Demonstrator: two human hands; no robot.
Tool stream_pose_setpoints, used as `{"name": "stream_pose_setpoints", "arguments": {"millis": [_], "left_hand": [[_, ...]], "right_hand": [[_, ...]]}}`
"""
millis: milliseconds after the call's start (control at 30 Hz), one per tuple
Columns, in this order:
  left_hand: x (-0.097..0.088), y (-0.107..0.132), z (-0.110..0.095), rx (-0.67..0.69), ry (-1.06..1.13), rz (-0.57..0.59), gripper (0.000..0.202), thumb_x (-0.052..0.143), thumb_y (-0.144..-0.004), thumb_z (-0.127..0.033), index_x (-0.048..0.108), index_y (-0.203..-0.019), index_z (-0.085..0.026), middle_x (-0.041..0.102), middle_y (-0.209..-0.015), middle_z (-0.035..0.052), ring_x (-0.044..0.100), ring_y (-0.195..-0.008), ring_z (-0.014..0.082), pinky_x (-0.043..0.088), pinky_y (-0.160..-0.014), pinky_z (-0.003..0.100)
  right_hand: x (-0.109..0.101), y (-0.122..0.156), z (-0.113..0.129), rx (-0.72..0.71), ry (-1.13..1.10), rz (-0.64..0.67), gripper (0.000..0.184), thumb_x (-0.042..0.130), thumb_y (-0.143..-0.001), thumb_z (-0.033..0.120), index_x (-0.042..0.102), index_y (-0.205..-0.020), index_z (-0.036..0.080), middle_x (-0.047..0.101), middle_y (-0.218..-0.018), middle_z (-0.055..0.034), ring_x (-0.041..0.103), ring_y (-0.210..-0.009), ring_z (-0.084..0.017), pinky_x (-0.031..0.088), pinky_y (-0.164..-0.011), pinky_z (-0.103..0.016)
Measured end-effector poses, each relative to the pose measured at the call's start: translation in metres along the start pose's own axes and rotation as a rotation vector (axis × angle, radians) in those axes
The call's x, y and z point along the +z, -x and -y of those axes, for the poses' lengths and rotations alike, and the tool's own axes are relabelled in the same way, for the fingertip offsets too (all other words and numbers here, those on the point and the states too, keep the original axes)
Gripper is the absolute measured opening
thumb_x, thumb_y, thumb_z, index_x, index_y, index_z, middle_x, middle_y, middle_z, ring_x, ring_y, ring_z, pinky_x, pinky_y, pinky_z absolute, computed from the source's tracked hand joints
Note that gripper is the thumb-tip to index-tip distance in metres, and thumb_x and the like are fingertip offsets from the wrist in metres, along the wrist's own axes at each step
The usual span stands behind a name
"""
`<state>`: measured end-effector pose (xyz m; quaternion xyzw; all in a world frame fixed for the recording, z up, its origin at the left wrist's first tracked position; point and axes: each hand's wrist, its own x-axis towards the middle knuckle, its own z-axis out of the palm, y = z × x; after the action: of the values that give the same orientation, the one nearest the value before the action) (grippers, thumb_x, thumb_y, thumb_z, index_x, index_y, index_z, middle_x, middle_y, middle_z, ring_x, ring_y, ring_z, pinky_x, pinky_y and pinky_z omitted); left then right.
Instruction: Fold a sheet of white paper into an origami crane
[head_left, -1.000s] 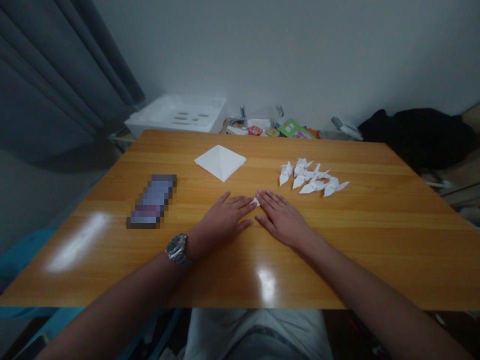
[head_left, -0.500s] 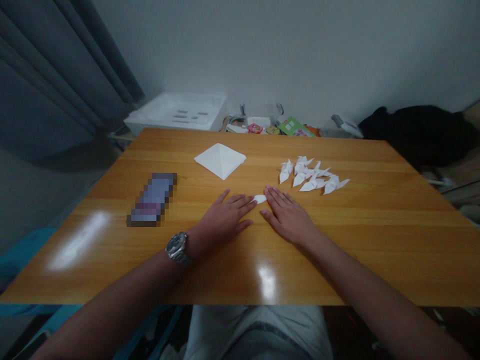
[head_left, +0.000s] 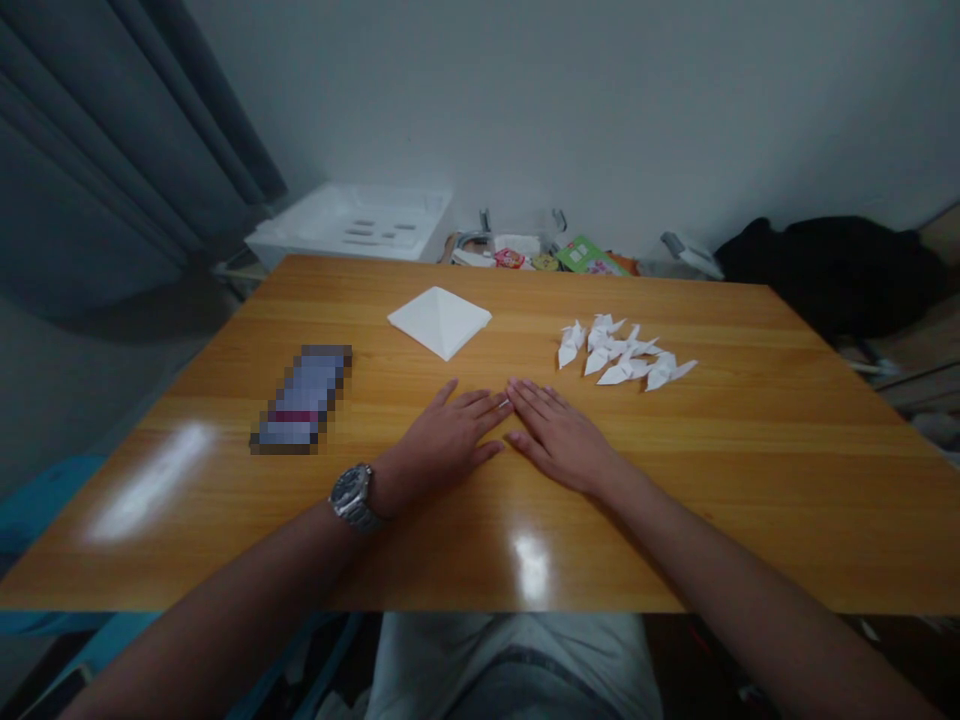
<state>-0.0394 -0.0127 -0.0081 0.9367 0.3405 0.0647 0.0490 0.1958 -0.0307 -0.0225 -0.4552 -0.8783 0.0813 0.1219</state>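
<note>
My left hand [head_left: 452,437] lies flat with fingers spread, a metal watch [head_left: 353,492] on its wrist. Opposite it, my right hand [head_left: 561,437] rests palm down, fingers stretched out, its fingertips meeting those of the left. Both press on a small piece of white folded paper [head_left: 507,402], of which just a sliver shows between the fingertips; the rest is hidden under them. Beyond my right hand stand several white origami cranes [head_left: 616,362] in a cluster. A larger folded white paper [head_left: 441,322], diamond-shaped, lies beyond my left hand.
The wooden table [head_left: 720,520] spans the view. A blurred-out phone [head_left: 306,398] lies at the left. Behind the far edge are a white foam tray [head_left: 300,235], a green packet [head_left: 589,255] among small items, and a dark cloth heap [head_left: 832,265] at the right.
My right hand has slid left across the small folded paper until its fingertips reach my left hand, covering nearly all of it. My left hand stays in place.
</note>
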Motion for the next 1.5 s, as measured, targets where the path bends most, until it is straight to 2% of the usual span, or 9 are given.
{"name": "stream_pose_setpoints", "arguments": {"millis": [233,367,633,767,967,1233,1500], "left_hand": [[-0.002,0.0,0.002,0.003,0.033,0.013,0.053,0.044,-0.106,-0.046,0.044,-0.153,-0.022,0.048,-0.157,0.0104,0.045,-0.145,0.0268,0.017,-0.125,0.056],[-0.004,-0.001,0.001,0.004,0.008,-0.002,0.049,0.047,-0.104,-0.045,0.052,-0.147,-0.022,0.051,-0.155,0.011,0.046,-0.143,0.0282,0.021,-0.124,0.055],[-0.004,0.002,-0.001,-0.021,-0.005,-0.02,0.048,0.047,-0.104,-0.046,0.053,-0.147,-0.024,0.054,-0.152,0.0093,0.047,-0.142,0.0287,0.02,-0.124,0.056],[-0.004,0.001,0.0,-0.022,0.017,-0.018,0.048,0.048,-0.104,-0.046,0.053,-0.147,-0.025,0.053,-0.154,0.0083,0.047,-0.142,0.0283,0.02,-0.124,0.056],[-0.007,0.001,0.0,-0.025,0.043,-0.007,0.048,0.049,-0.103,-0.045,0.053,-0.147,-0.024,0.053,-0.153,0.009,0.048,-0.14,0.0277,0.022,-0.124,0.056],[-0.008,-0.003,-0.001,-0.043,0.098,-0.027,0.042,0.048,-0.104,-0.041,0.058,-0.141,-0.023,0.058,-0.148,0.0081,0.054,-0.135,0.0256,0.028,-0.122,0.053],[-0.003,-0.005,0.003,-0.028,0.117,-0.08,0.041,0.051,-0.103,-0.04,0.062,-0.137,-0.021,0.062,-0.141,0.0087,0.057,-0.129,0.0258,0.04,-0.114,0.043]], "right_hand": [[0.003,0.002,0.001,0.022,0.018,0.026,0.066,0.033,-0.107,0.049,0.032,-0.161,0.01,0.03,-0.167,-0.0155,0.027,-0.156,-0.026,0.026,-0.127,-0.048],[0.005,0.003,0.0,0.029,0.02,0.018,0.066,0.035,-0.107,0.048,0.028,-0.162,0.013,0.028,-0.167,-0.0145,0.026,-0.156,-0.025,0.025,-0.127,-0.048],[0.005,0.004,0.001,0.044,0.016,0.016,0.064,0.032,-0.108,0.048,0.027,-0.163,0.015,0.028,-0.168,-0.0131,0.025,-0.156,-0.025,0.025,-0.127,-0.048],[0.002,0.007,-0.006,0.073,0.031,0.033,0.066,0.031,-0.108,0.049,0.029,-0.162,0.012,0.027,-0.168,-0.0134,0.026,-0.156,-0.025,0.025,-0.127,-0.047],[-0.002,0.01,-0.017,0.124,0.032,0.051,0.065,0.03,-0.108,0.049,0.03,-0.162,0.013,0.028,-0.167,-0.0131,0.026,-0.156,-0.025,0.026,-0.127,-0.048],[-0.003,0.009,-0.017,0.123,0.03,0.065,0.066,0.032,-0.107,0.049,0.031,-0.161,0.011,0.028,-0.167,-0.0135,0.025,-0.156,-0.025,0.024,-0.128,-0.047],[-0.003,0.006,-0.021,0.096,0.013,0.013,0.064,0.035,-0.107,0.05,0.039,-0.158,0.014,0.036,-0.164,-0.0132,0.032,-0.154,-0.026,0.028,-0.127,-0.048]]}}
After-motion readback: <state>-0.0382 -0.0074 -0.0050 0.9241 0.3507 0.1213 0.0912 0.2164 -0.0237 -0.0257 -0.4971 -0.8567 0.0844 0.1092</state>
